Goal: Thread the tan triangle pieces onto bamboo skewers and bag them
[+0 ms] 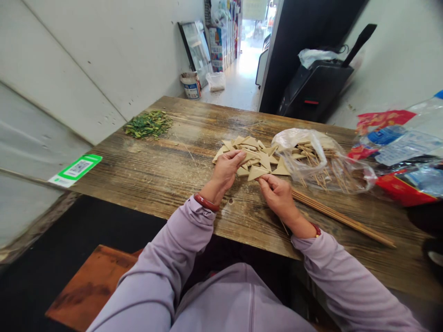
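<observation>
A pile of tan triangular tofu pieces (254, 154) lies on the wooden table (166, 170). My left hand (226, 168) rests on the left side of the pile, fingers curled over a few pieces. My right hand (277, 191) is closed in a pinch at the pile's near edge, holding a thin bamboo skewer whose tip touches one triangle (256, 173). Several more bamboo skewers (342, 217) lie along the table to the right of that hand.
A clear plastic bag (321, 159) holds skewered pieces. Chopped greens (148, 124) sit at the far left. Snack packets (401, 152) crowd the right edge. A black case (313, 90) stands behind the table, a wooden stool (93, 286) below.
</observation>
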Action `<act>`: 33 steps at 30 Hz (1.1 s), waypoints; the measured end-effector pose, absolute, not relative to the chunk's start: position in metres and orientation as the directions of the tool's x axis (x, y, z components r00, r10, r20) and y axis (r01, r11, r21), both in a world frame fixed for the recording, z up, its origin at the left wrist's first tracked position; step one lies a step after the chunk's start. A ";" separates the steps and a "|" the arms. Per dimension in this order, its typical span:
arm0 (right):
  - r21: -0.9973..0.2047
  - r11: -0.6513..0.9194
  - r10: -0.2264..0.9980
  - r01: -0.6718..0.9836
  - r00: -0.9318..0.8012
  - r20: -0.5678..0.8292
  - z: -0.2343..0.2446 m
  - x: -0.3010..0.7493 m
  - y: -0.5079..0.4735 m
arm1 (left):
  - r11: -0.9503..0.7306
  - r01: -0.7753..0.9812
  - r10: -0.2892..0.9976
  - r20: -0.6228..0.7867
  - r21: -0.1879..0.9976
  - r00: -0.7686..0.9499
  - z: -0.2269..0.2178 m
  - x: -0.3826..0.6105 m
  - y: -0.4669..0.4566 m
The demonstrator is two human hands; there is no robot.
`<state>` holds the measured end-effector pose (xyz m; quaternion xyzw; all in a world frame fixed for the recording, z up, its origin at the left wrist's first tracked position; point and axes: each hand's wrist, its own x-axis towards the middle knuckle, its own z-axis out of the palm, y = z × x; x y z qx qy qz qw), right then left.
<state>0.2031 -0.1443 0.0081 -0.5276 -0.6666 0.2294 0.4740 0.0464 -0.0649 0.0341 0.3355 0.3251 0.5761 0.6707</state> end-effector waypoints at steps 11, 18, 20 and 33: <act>-0.839 0.337 0.929 0.426 -0.007 0.370 0.011 0.201 -0.147 | 0.124 -0.559 0.988 -0.048 0.820 0.148 0.033 0.046 -0.064; -0.836 0.322 0.933 0.444 -0.001 0.359 0.013 0.200 -0.148 | 0.085 -0.531 0.992 -0.021 0.843 0.125 0.029 0.046 -0.063; -0.842 0.316 0.938 0.438 -0.009 0.347 0.013 0.199 -0.148 | 0.055 -0.512 0.995 -0.004 0.857 0.100 0.028 0.047 -0.063; -0.852 0.267 0.954 0.451 0.000 0.299 0.007 0.198 -0.147 | -0.023 -0.449 0.995 0.064 0.893 0.076 0.026 0.051 -0.065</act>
